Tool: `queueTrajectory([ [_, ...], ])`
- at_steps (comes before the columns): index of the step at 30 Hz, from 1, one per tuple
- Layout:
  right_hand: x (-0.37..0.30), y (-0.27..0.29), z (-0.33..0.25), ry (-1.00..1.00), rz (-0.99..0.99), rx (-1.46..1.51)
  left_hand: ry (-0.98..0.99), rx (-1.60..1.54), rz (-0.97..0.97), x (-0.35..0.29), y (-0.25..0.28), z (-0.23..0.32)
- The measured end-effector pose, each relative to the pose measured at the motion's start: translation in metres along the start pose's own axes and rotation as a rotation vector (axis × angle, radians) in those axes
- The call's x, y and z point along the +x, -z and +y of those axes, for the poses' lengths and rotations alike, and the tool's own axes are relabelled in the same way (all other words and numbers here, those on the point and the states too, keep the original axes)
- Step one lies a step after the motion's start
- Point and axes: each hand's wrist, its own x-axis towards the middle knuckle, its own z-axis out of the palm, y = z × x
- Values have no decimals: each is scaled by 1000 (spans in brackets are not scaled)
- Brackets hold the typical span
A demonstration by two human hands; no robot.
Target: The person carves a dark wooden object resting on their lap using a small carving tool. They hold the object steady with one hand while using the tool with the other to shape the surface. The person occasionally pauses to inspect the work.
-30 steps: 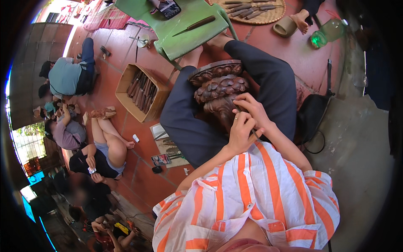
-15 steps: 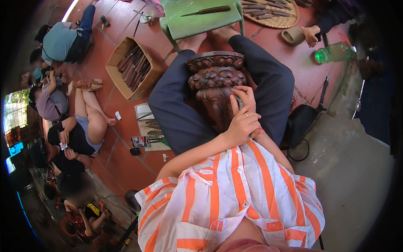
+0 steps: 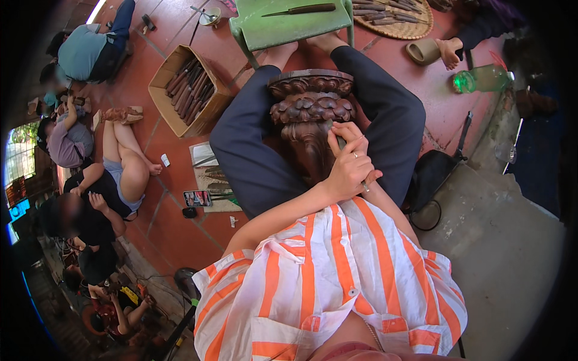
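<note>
Between my bent legs stands a dark brown carved wooden piece, with a flat top, petal-like tiers and a scrolled lower part. My right hand is closed round the upper part of a slim grey metal tool, whose tip meets the carving just below the petals. Lower down, my left hand is closed on the same tool and crosses over the right wrist. A thin end of the tool sticks out below the left hand. My fingers hide most of it, so its exact kind cannot be told.
Ahead is a green plastic stool with a wooden-handled pointed tool on it. A cardboard box of wooden-handled tools stands left; a woven tray holds more. A green bottle and black bag lie right. People sit left.
Both hands have shifted slightly, and more of the tool shows above and below them. The tip now reaches higher on the carving. A person at left has lifted a hand.
</note>
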Motion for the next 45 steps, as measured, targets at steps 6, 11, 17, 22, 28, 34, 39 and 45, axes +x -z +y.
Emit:
queueTrajectory([
  [6,-3,-3,2,43,33,-2,22,-16,11,-3,-1,-1],
  [11,12,6,-29,114,59,-138,12,-7,-48,8,15,1],
  [17,9,4,-18,74,1,-88,-12,-49,-53,2,18,0],
  [22,4,3,-21,83,7,-99,1,-62,-97,-8,20,5],
  [28,18,8,-25,107,-49,-73,-24,-83,1,2,20,-6],
  [34,15,11,-23,111,-97,-113,21,-98,34,-1,17,1],
  [39,12,11,-20,112,-100,-105,20,-73,19,-7,12,2],
  [45,10,29,-39,40,-12,-95,-50,-168,-78,6,17,18],
])
